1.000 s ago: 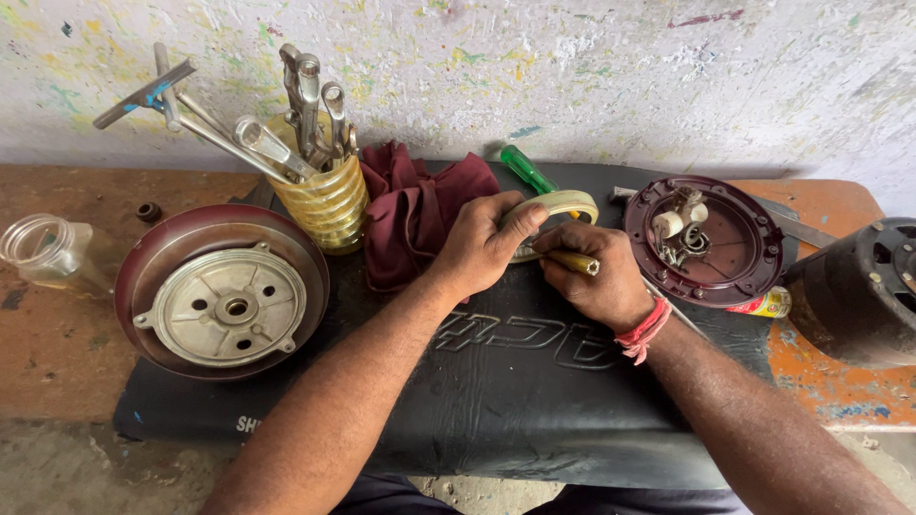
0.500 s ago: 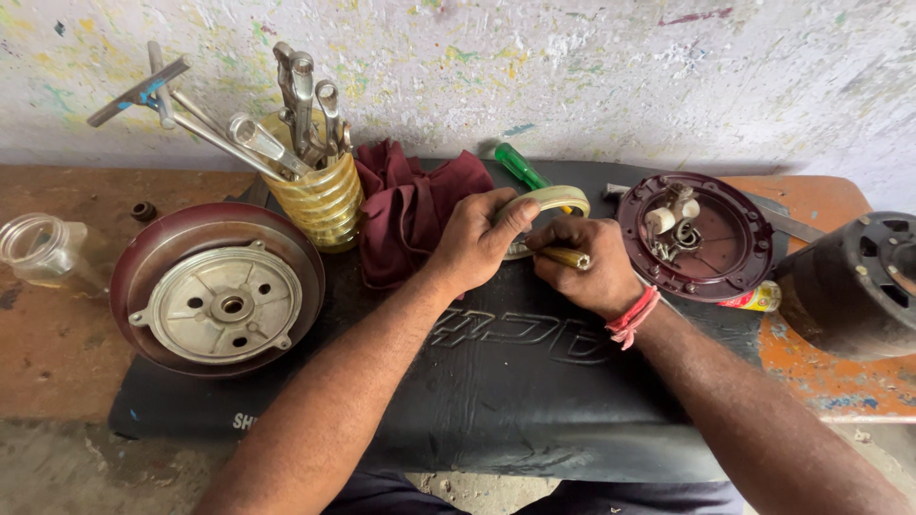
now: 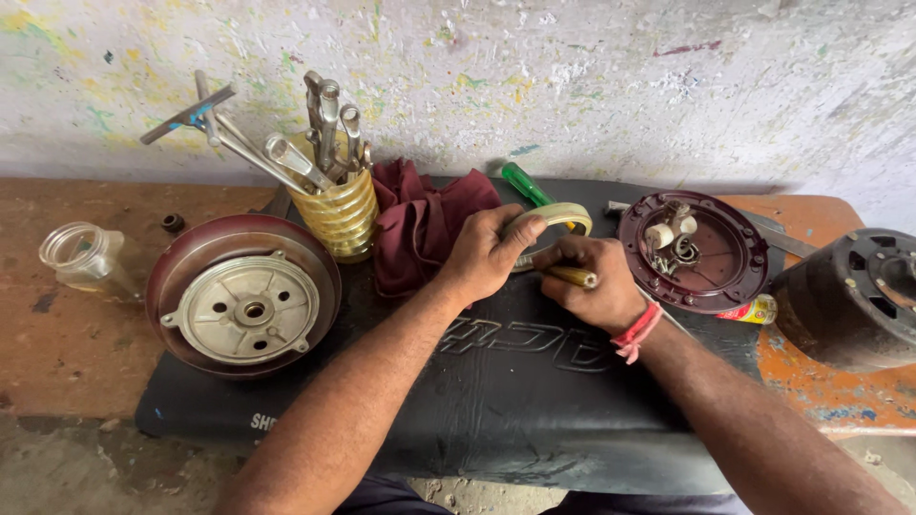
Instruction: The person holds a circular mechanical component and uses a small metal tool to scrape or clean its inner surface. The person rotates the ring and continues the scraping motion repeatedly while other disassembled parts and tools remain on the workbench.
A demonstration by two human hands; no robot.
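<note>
On the black seat cushion (image 3: 515, 381), left hand (image 3: 487, 253) gripping a pale curved band (image 3: 563, 215), right hand (image 3: 592, 286) closed around a yellowish tool handle (image 3: 572, 277); work seemingly midway, band not yet freed.

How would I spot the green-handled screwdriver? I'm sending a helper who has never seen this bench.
Start at the black padded mat covering the bench. At its far edge, between the maroon rag and the round dark-red plate, lies the green-handled screwdriver, just beyond the left hand. It is the only bright green thing there.
</note>
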